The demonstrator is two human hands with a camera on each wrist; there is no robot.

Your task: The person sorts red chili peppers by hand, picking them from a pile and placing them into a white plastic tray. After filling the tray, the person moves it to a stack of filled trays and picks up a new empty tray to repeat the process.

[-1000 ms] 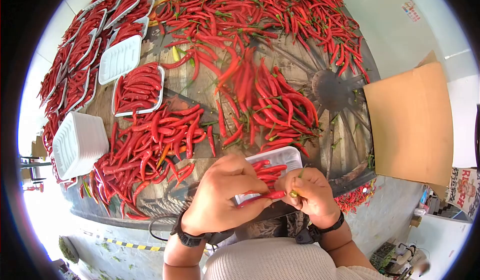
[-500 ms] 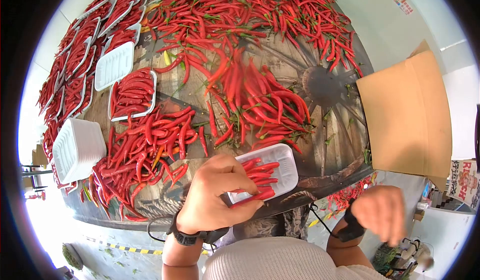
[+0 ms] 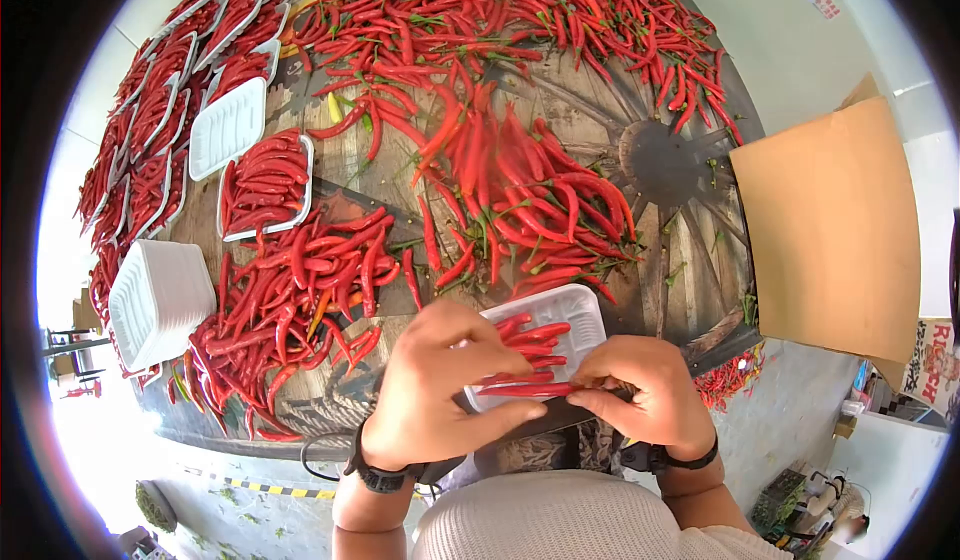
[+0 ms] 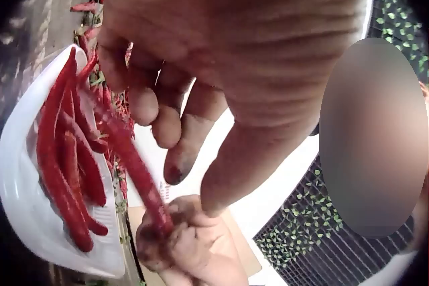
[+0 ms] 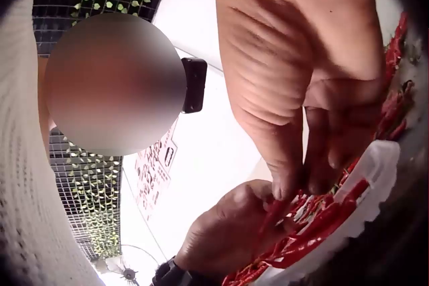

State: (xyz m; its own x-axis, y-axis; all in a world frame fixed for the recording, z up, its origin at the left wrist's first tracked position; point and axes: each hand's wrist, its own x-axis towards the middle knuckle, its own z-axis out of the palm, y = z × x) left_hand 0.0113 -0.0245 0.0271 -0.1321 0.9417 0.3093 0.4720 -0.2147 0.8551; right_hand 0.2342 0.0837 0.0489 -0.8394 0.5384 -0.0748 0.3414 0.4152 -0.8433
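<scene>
A white plastic tray sits at the table's near edge with several red chili peppers inside. Across its near side, my right hand pinches one red chili pepper at its right end between thumb and fingertips. My left hand is around the other end, thumb and fingers spread apart. In the left wrist view a gap shows between the left thumb and fingertips, and the held chili slants past them to the right hand. The right fingertips hide that chili's end.
Loose trimmed chilies lie left; chilies with green stems lie ahead, more heaped at the back. Stacked empty trays, a filled tray and an empty tray stand left. A cardboard box is at the right edge.
My right hand first worked at a chili's green stem, swung out right past the table edge, and is now back, pinching a chili over the tray. The left hand's grip has loosened and spread.
</scene>
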